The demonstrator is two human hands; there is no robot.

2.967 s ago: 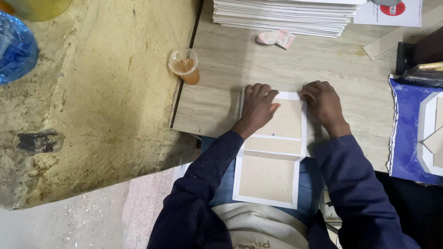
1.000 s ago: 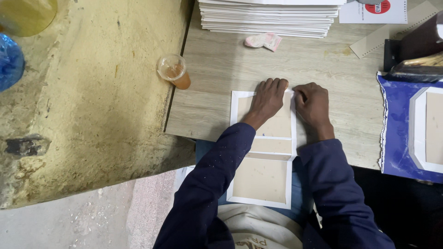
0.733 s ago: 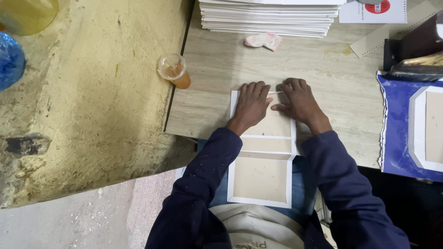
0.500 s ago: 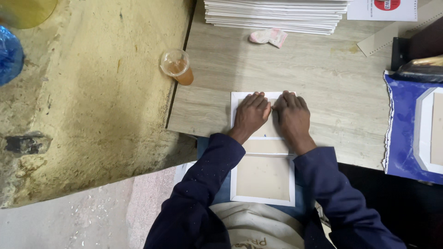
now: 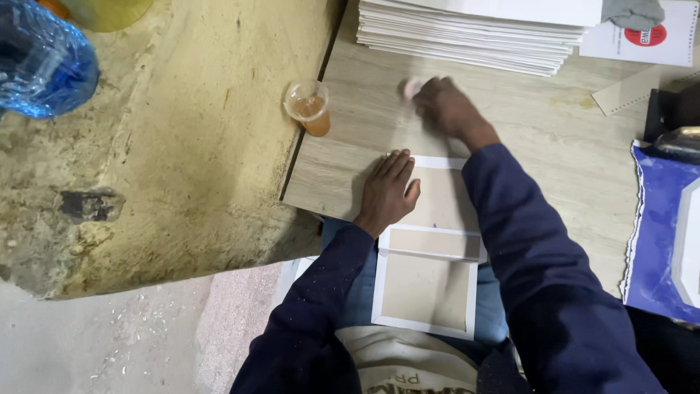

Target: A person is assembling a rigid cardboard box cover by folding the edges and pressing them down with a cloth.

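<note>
While the left hand [image 5: 388,188] lies flat with its fingers spread on the upper left corner of the board cover [image 5: 430,244], the right hand [image 5: 448,108] has left the cover, where both hands pressed side by side half a second ago, and now reaches up the frame to the small pinkish piece [image 5: 410,88] lying just below the stack of white boards [image 5: 474,33]. That shift suggests the pressing of the cover's far panel has paused, with one hand kept as an anchor and the other gone for the small piece. The cover sits at the middle of the frame, its upper panel on the wooden table [image 5: 350,168] and its lower panel hanging over the edge onto the person's lap.

The right hand is blurred by motion, so I cannot tell whether its fingers are closed on the pinkish piece or only touching it; the piece itself is mostly covered. The right sleeve hides the cover's right edge. A plastic cup [image 5: 308,106] of amber liquid stands near the table's left edge. A blue sheet [image 5: 656,241] is cut off at the right of the frame.
</note>
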